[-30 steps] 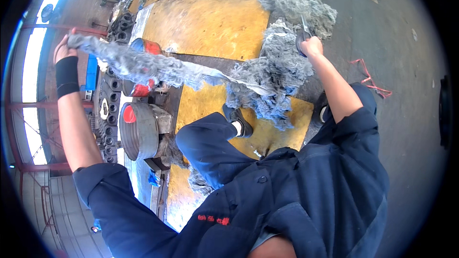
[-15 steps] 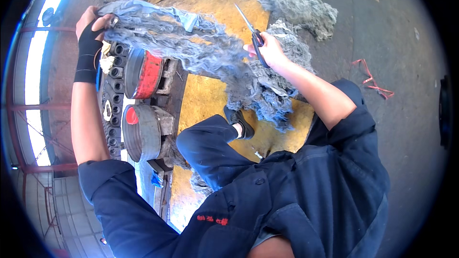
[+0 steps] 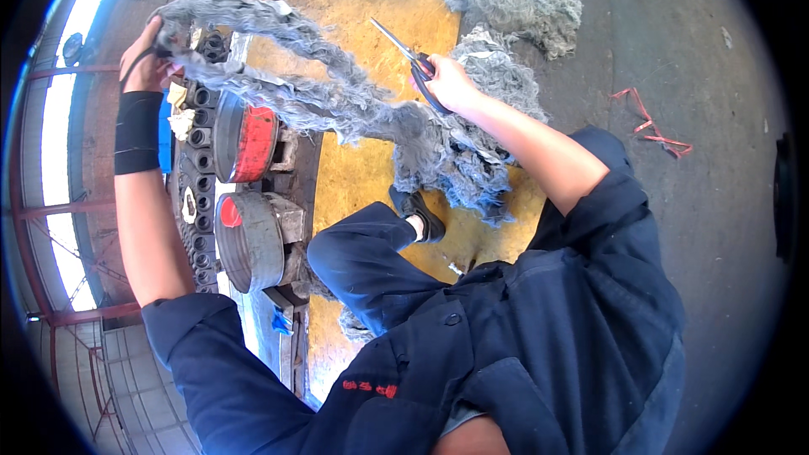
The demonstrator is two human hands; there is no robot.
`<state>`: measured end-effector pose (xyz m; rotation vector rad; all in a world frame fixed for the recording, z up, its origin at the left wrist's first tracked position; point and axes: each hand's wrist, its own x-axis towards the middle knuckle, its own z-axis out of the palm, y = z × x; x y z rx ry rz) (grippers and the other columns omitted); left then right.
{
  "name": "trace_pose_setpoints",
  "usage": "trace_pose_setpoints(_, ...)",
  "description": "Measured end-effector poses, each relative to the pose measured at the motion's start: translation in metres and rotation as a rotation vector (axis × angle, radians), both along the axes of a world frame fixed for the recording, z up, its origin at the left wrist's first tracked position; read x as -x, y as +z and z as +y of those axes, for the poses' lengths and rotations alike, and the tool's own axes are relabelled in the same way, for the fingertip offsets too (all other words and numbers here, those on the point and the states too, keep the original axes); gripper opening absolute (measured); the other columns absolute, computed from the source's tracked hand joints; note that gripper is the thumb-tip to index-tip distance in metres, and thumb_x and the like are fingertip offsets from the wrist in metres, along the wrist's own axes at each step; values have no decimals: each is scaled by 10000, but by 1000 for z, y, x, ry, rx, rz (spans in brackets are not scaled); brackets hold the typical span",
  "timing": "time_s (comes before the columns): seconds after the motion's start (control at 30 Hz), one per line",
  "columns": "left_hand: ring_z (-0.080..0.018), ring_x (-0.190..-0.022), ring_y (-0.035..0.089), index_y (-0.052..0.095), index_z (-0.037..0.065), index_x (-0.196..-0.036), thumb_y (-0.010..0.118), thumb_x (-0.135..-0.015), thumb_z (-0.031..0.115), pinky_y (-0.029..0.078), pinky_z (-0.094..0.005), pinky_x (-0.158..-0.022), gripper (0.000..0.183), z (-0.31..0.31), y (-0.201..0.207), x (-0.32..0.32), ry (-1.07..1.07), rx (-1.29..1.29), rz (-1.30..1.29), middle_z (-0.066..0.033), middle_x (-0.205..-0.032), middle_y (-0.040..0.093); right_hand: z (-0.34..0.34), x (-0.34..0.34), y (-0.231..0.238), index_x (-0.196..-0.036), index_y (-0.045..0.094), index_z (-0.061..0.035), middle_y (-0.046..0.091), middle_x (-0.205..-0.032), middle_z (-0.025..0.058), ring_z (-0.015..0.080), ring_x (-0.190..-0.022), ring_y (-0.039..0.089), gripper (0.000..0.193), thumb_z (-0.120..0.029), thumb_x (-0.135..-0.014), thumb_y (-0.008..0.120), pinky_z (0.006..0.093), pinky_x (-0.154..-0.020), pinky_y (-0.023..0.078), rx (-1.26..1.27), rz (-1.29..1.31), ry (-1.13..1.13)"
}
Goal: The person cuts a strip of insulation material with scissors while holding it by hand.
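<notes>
At the upper left, my left hand [image 3: 145, 63], with a black wrist band, is closed on one end of a bundle of grey-blue waste fibre [image 3: 291, 99]. From there the fibre stretches in two shaggy strands across to a larger tangled heap [image 3: 447, 156] over the yellow floor sheet. My right hand [image 3: 447, 82] grips a pair of scissors [image 3: 421, 76] by the black handles, the blades pointing up and to the left. The scissors are beside the fibre, near where the strands join the heap. How far apart the blades are is hard to make out.
Grey fibre piles [image 3: 514, 0] lie at the upper right. Left of the yellow sheet [image 3: 345, 177] stand a red and grey drum [image 3: 249, 139], a second drum [image 3: 257, 240] and a row of dark metal rings [image 3: 200, 181]. Red strapping [image 3: 649, 122] lies on the dark floor.
My left hand has moved slightly left and down, and the fibre now hangs as two separated strands. The scissors in my right hand have shifted left and a little down.
</notes>
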<state>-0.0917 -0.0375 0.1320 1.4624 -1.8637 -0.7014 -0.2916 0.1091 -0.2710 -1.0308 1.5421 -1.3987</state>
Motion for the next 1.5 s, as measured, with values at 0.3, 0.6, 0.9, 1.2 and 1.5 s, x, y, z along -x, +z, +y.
trace_pose_setpoints(0.3,-204,-782,605,554,42,-1010,483,-919,143,535,-339,-698,153,-9,68,-56,-192,-164,387,-85,-844,605,-26,-39,-54,-863,579,-61,577,-757,39,132,-743,586,46,-90,-850,546,291,-649,470,-123,-397,235)
trace_pose_setpoints(0.6,-240,-909,632,528,-38,-1111,423,-927,88,545,-337,-794,247,-44,60,-91,9,-10,554,-160,-1051,627,17,-35,-54,-898,571,-49,564,-823,29,105,-712,572,209,-83,-712,660,235,-544,504,-350,-388,757)
trace_pose_setpoints(0.9,-359,-927,603,459,-149,-1129,315,-903,54,553,-414,-776,337,-129,-3,-247,224,-61,803,-260,-1114,544,67,22,21,-860,547,-68,548,-780,-13,80,-703,516,295,-158,-697,776,237,-597,404,-201,-23,654)
trace_pose_setpoints(1.2,-328,-823,605,537,-40,-971,375,-896,58,526,-474,-784,203,-131,-291,-231,452,-544,771,-183,-931,601,74,127,30,-843,605,18,608,-713,65,172,-676,578,340,-94,-585,796,324,-623,456,-385,276,-236)
trace_pose_setpoints(1.5,-279,-898,610,587,58,-977,561,-869,174,516,-427,-795,160,-97,-311,-193,393,-689,794,-141,-984,636,58,150,36,-752,562,-11,564,-646,46,144,-518,543,188,0,-632,706,285,-482,444,-141,-375,-382)
